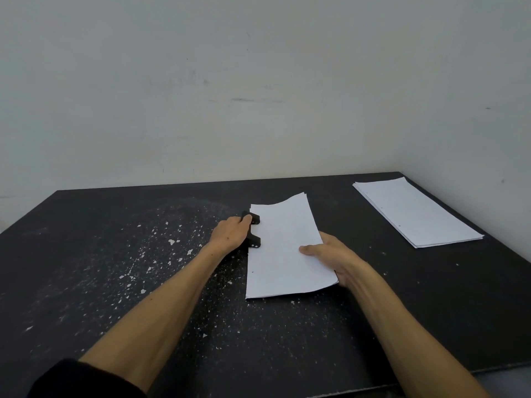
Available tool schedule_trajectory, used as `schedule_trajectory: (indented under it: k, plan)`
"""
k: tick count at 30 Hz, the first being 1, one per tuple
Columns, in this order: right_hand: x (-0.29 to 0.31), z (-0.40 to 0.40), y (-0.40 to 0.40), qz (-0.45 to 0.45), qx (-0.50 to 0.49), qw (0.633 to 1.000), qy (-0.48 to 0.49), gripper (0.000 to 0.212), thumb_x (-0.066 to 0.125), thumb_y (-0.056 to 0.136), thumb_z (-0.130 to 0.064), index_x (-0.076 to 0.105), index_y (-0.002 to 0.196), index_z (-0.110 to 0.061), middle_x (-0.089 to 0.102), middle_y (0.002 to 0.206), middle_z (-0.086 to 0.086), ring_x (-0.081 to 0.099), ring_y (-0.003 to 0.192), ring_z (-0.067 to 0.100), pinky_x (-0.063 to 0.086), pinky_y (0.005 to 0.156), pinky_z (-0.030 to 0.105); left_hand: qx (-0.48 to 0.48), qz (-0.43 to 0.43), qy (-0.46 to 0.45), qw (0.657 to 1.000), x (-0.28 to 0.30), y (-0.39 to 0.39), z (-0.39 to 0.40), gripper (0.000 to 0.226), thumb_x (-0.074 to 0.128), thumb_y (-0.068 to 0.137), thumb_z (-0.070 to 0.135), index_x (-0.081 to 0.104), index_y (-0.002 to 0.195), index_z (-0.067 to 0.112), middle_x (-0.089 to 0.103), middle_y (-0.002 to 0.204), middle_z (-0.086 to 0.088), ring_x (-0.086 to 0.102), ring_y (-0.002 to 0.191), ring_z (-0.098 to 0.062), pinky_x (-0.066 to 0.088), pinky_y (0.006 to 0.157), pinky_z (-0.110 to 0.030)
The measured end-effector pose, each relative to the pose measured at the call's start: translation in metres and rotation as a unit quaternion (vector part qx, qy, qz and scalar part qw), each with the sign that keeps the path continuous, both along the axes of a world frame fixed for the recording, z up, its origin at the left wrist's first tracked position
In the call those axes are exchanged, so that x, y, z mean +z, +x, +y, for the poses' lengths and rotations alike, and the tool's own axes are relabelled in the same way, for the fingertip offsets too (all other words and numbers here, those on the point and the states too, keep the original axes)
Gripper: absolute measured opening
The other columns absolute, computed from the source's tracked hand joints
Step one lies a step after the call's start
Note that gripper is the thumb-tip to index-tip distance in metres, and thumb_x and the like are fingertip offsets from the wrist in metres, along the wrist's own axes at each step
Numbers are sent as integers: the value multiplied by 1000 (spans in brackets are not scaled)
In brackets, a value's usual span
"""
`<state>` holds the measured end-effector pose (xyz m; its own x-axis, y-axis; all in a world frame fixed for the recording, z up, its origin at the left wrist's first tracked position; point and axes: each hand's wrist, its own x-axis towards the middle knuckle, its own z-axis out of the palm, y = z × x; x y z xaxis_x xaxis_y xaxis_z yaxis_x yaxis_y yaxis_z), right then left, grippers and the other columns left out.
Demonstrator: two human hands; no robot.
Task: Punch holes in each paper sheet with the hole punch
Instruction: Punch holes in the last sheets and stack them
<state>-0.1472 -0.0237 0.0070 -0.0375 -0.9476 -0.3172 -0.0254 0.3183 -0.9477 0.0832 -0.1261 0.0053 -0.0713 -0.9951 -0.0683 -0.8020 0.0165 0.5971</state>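
- The left hand (230, 233) lies over the punch (253, 229), fingers curled over its top and palm on the lever, placed as if to bear down; only the two black ends of the punch show past the knuckles.
- The right hand (330, 255) pinches the right edge of the sheet (280, 248), thumb on top and fingers beneath, likely to keep the paper square and fed into the slot while the other hand presses.
- The sheet lies between the two hands, its left edge tucked against the punch; whether that edge sits fully in the slot I cannot tell, since the left hand hides it.
- The sheet's far end curls up a little, and more than one layer seems to show at its near edge, so this may be a few sheets together.
- Well apart, at the far right of the table (86, 254), rests a stack (416, 211) with small holes along its left edge, probably the finished pile.
- White flecks dot the dark table near the left forearm, perhaps punch waste.
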Motion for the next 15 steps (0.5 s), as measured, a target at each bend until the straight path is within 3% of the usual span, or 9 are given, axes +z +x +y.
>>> schedule_trajectory:
  k: [4, 9, 11, 15]
  plan:
    - [2, 6, 0, 3, 0, 1000, -5, 26, 60, 100, 1, 67, 118, -17, 76, 116, 7, 73, 105, 30, 60, 88, 43, 3, 20, -3, 1000, 0, 2, 3, 46, 29, 106, 47, 60, 96, 15, 63, 102, -6, 58, 100, -28, 43, 91, -40]
    - [1, 10, 2, 3, 0, 1000, -1, 25, 61, 100, 0, 68, 118, -16, 77, 116, 8, 74, 105, 31, 60, 92, 47, -1, 46, -5, 999, 2, 5, 10, 55, 25, 108, 49, 62, 125, 12, 61, 116, -8, 56, 111, -29, 40, 94, -39]
    - [3, 14, 2, 6, 0, 1000, -1, 24, 60, 100, 0, 68, 114, -17, 77, 114, 7, 74, 103, 30, 61, 87, 44, -7, 53, -5, 999, 1, 7, 12, 55, 25, 108, 50, 63, 120, 11, 62, 117, -9, 56, 110, -29, 40, 93, -39]
    - [5, 18, 3, 2, -3, 1000, 1, 23, 60, 100, 0, 67, 114, -17, 76, 114, 7, 75, 99, 27, 61, 76, 38, -10, 65, -6, 998, 0, 9, 16, 48, 27, 108, 49, 53, 85, 16, 59, 99, -5, 53, 90, -22, 38, 82, -37]
